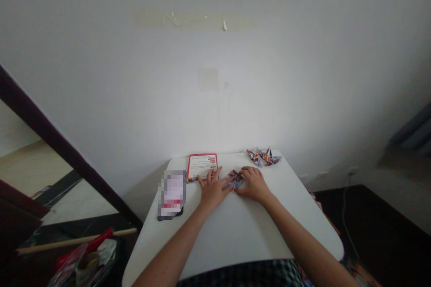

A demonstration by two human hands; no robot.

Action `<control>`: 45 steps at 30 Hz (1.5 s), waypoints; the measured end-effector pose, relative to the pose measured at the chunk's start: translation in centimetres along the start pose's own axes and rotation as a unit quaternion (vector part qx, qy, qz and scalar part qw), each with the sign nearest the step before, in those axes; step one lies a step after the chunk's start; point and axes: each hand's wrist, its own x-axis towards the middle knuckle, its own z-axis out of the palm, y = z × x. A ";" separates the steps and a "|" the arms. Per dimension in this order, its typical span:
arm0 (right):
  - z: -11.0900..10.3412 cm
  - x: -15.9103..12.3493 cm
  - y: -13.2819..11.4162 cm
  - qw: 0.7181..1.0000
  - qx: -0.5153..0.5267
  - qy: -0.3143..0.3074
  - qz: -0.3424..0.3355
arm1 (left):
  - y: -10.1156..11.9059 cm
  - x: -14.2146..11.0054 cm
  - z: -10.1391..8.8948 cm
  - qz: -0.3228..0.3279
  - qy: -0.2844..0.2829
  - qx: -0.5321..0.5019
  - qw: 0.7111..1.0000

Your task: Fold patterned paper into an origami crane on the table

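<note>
A small folded piece of printed paper (237,178) lies on the white table (232,237) between my hands. My left hand (214,187) lies flat with its fingers spread. Its thumb side presses on the paper's left part, and its other fingertips reach the lower edge of a red-bordered printed card (202,166). On the paper's right side, my right hand (255,184) is curved, with the thumb at the near edge and the fingers at the far edge. Beyond the right hand sit pointed folded paper shapes (263,157) in similar colourful print.
A phone (172,195) with a blurred screen lies at the table's left edge. The table stands against a white wall (215,112). A dark-framed mirror (67,152) leans at the left, above a bag of items (89,260). A cable (344,206) hangs at the right.
</note>
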 end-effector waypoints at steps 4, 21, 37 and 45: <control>-0.2 -0.1 0.0 1.000 0.001 -0.002 -0.009 | -0.1 0.0 0.3 0.003 0.006 -0.002 1.000; 0.0 0.0 0.1 1.000 -0.002 0.004 0.010 | -0.3 0.1 0.5 0.009 0.013 -0.013 1.000; -0.1 1.4 -0.6 0.997 -0.040 0.027 0.056 | 0.0 0.2 0.0 0.001 -0.004 -0.016 1.000; 0.4 1.9 -0.6 0.995 -0.059 0.047 0.072 | 0.1 0.3 -0.2 -0.001 -0.012 -0.024 1.000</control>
